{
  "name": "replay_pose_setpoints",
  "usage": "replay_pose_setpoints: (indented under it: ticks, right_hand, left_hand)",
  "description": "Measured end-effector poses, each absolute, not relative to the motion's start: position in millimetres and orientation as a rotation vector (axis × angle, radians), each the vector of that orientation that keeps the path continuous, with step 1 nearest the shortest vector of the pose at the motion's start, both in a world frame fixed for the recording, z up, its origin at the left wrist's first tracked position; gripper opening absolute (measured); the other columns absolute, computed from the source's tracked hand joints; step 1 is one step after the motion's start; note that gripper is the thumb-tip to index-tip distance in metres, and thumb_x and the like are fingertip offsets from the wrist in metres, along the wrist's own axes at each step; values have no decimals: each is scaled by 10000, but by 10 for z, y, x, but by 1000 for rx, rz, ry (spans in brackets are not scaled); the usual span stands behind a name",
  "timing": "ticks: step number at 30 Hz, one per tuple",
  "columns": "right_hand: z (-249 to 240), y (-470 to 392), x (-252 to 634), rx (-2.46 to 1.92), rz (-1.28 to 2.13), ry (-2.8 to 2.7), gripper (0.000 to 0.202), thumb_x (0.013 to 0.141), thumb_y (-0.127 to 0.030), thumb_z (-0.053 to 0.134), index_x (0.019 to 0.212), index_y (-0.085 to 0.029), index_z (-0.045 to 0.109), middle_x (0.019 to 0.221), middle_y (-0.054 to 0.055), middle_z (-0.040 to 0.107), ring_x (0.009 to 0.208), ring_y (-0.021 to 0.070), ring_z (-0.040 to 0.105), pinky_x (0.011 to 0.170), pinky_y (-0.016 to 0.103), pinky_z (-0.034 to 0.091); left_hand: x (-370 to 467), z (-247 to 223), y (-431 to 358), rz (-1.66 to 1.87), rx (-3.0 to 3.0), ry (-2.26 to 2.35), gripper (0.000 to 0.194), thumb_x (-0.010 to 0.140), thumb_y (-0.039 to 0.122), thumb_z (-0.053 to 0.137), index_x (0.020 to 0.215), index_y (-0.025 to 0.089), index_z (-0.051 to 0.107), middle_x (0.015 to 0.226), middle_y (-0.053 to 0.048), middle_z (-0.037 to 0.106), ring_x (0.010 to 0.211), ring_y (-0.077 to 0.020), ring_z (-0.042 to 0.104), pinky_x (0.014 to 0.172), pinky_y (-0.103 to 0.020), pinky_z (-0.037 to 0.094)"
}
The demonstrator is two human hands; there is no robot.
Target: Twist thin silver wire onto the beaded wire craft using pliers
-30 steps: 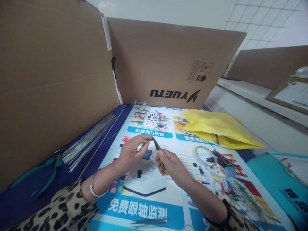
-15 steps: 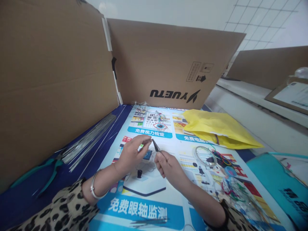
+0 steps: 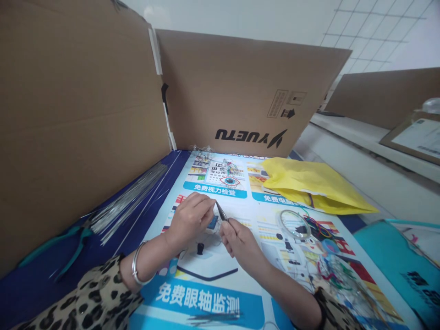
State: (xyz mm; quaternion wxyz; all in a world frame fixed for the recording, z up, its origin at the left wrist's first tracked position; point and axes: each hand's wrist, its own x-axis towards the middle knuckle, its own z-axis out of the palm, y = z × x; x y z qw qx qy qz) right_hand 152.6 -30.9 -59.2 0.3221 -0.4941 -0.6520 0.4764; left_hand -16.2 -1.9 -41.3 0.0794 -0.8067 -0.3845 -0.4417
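Yellow bag [image 3: 309, 183] beside cardboard screen [image 3: 240, 91], wire bundle [image 3: 129, 199] and teal pliers [image 3: 60, 250] at left

Tall cardboard panels [image 3: 85, 105] stand to my left and ahead of my hands, walling off the table [image 3: 20, 288]. Beyond them, up to my right, rises a white tiled wall [image 3: 374, 32].

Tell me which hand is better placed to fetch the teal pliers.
Left, probably. The teal pliers lie at the left edge beside the wire bundle, on the left hand side. The right hand grips a pointed tool.
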Motion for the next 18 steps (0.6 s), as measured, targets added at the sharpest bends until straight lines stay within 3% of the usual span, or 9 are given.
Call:
replay_pose_setpoints:
  ticks: [9,18]
  right_hand:
    - [-621,-343,1469,-1289,1268,-1679,430,875,-572,317,718,-205,477,548,-28,457,468,99,424,464,236,329]
    - [-560,-309,1514,-1374,969,-1915,356,892,-475,318,664,-219,414,591,1,502,552,140,457,530,262,315]
  left_hand:
    - [-145,-448,-40,-1285,-2388,-1250,170,806,87,453,860,179,586,776,-43,614,771,-163,564,734,-301,441]
    - [-178,-303,-38,-1307,-2570,-1313,191,833,113,411,792,169,589,691,-24,570,671,-134,527,608,-255,381]
